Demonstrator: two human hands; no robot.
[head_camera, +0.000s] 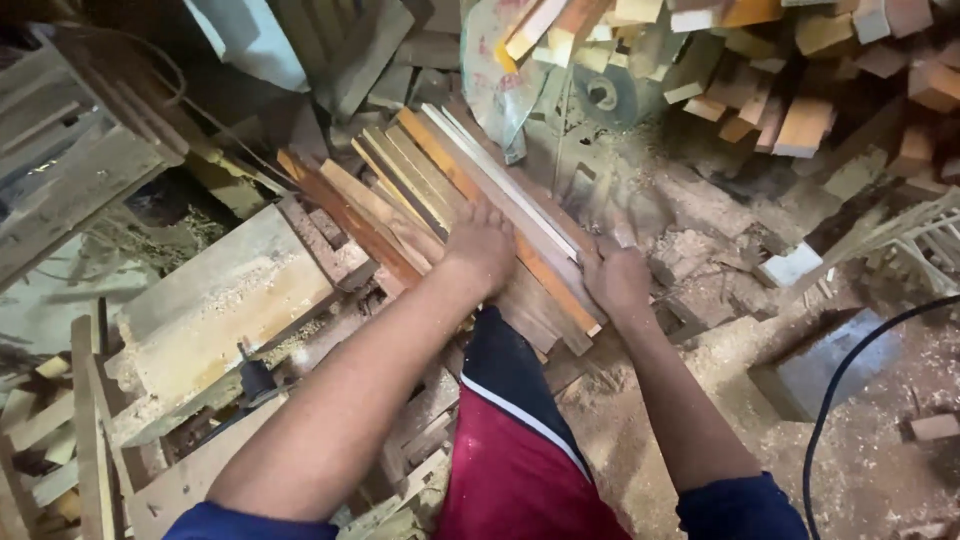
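Note:
A bundle of long wooden slats (440, 185), orange, brown and pale, lies slanted across the work surface in front of me. My left hand (482, 245) presses flat on the near end of the bundle, fingers spread over the slats. My right hand (615, 278) sits at the bundle's right edge, fingers curled against the outermost slats near a pale thin strip (505, 180). Both forearms reach forward over my red and dark blue shorts (520, 450).
A circular saw blade (608, 95) stands behind the slats amid sawdust. A heap of cut wood blocks (790, 70) fills the upper right. A sawdust-covered flat board (215, 300) lies left. A black cable (840, 380) curves at right. Wooden frames (70, 150) stand at left.

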